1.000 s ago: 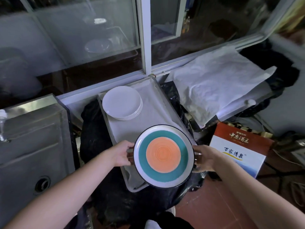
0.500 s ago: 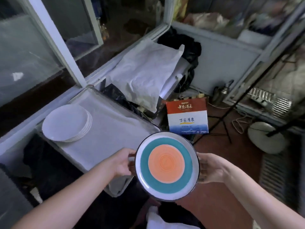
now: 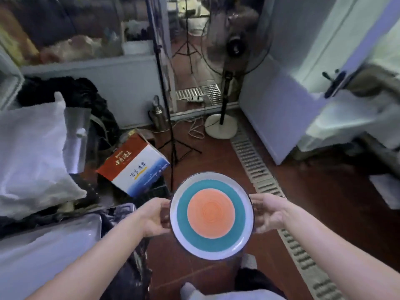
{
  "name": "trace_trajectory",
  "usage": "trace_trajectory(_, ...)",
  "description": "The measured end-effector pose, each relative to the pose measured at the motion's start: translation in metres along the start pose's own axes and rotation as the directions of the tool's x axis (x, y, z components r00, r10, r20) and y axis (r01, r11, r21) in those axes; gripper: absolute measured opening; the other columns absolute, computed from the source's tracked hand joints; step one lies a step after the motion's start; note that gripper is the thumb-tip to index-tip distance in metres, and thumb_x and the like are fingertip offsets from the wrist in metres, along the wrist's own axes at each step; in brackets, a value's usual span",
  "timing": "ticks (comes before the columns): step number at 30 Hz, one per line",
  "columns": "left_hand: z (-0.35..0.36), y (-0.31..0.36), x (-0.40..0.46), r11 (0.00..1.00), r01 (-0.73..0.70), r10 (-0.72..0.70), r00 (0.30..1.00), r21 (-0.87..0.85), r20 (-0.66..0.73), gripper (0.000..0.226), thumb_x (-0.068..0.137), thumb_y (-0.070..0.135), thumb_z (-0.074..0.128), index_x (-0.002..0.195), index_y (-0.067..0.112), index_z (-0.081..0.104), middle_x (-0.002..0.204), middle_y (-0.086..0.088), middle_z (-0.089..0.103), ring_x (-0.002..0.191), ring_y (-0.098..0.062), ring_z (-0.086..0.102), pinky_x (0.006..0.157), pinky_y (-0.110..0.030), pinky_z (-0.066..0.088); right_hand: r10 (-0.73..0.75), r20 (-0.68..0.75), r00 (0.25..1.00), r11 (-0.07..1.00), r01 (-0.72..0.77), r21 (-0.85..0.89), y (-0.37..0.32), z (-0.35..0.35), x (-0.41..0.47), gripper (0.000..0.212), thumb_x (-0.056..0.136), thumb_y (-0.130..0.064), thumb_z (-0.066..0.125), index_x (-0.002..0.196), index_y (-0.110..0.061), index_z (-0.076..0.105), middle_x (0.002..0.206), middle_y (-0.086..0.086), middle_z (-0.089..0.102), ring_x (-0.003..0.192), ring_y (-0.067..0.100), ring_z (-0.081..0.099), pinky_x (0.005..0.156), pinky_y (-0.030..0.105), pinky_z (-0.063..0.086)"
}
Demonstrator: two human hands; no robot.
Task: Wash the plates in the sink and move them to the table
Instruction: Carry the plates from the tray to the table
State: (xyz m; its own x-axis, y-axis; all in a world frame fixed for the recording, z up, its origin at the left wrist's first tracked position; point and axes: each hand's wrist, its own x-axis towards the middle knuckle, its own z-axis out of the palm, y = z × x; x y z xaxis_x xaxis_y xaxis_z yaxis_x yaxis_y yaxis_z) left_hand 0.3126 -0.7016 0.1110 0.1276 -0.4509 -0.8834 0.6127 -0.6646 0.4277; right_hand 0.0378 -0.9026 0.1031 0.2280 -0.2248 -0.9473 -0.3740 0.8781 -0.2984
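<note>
between both hands, round glossy plate

Plate: glossy glazed ceramic, smooth. Box: printed cardboard, slight sheen. Floor: smooth red-brown tiles. Drain grate: ribbed metal. Flask: brushed metal. Sheet: crumpled matt white paper.

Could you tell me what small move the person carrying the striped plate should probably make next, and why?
Probably keep the round plate with the orange centre and teal ring level and carry it on toward a table. The left hand and right hand grip opposite rims, it hangs over the red floor, and no clear table top shows nearby.
</note>
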Motion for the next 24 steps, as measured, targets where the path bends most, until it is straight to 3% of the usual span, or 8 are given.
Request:
trace_trajectory(2,0.041,0.011,0.010,0.996,0.015,-0.016,1.000,0.086,0.010,0.027,0.082,0.015,0.057,0.056,0.016,0.063,0.063,-0.002,0.058,0.058,-0.021,0.056,0.060,-0.029,0.048,-0.020,-0.021,1.000,0.998,0.021,0.057,0.003,-0.036,-0.009,0.015,0.092,-0.028,0.068,0.095,-0.014,0.069,0.100,0.010,0.069,0.095,0.032,0.065,0.101,0.056,0.043)
trace_trajectory(4,0.081,0.022,0.022,0.993,0.032,-0.033,0.999,0.109,0.014,0.026,0.089,0.018,0.054,0.063,0.018,0.059,0.065,-0.001,0.055,0.057,-0.021,0.053,0.058,-0.027,0.047,-0.031,-0.035,0.999,0.991,0.035,0.127,0.004,-0.073,-0.014,0.012,0.088,-0.025,0.071,0.092,-0.014,0.068,0.098,0.010,0.067,0.095,0.031,0.063,0.099,0.054,0.043)
trace_trajectory(11,0.244,0.046,0.047,0.957,0.014,-0.035,0.997,0.290,0.067,0.033,0.088,0.031,0.059,0.062,0.011,0.064,0.070,-0.010,0.062,0.065,-0.028,0.057,0.066,-0.033,0.048,-0.050,-0.077,0.996,0.948,0.071,0.310,-0.008,-0.211,-0.026,0.020,0.087,-0.024,0.067,0.106,-0.018,0.061,0.116,0.009,0.059,0.101,0.030,0.056,0.087,0.051,0.047)
trace_trajectory(16,0.369,0.053,0.082,0.916,-0.008,-0.038,0.994,0.401,0.107,0.030,0.091,0.027,0.053,0.065,0.012,0.057,0.060,-0.006,0.054,0.056,-0.024,0.051,0.061,-0.030,0.043,-0.070,-0.124,0.990,0.928,0.110,0.356,-0.028,-0.316,-0.045,0.012,0.072,-0.021,0.065,0.078,-0.019,0.055,0.083,0.007,0.059,0.084,0.029,0.057,0.085,0.048,0.051)
trace_trajectory(20,0.463,0.057,0.107,0.875,0.007,-0.071,0.991,0.485,0.113,0.016,0.079,0.028,0.060,0.073,0.021,0.046,0.069,-0.004,0.044,0.063,-0.023,0.045,0.065,-0.032,0.042,-0.055,-0.203,0.978,0.898,0.137,0.417,-0.040,-0.397,-0.051,0.016,0.077,-0.021,0.061,0.071,-0.021,0.046,0.075,0.005,0.052,0.077,0.027,0.053,0.077,0.039,0.050)
trace_trajectory(24,0.554,0.062,0.132,0.819,0.010,-0.099,0.987,0.573,0.124,0.014,0.087,0.026,0.057,0.078,0.016,0.055,0.068,-0.011,0.058,0.066,-0.028,0.053,0.065,-0.031,0.049,-0.030,-0.264,0.964,0.877,0.152,0.456,-0.049,-0.470,-0.049,0.015,0.073,-0.019,0.062,0.070,-0.020,0.047,0.076,0.005,0.056,0.082,0.029,0.059,0.082,0.046,0.054)
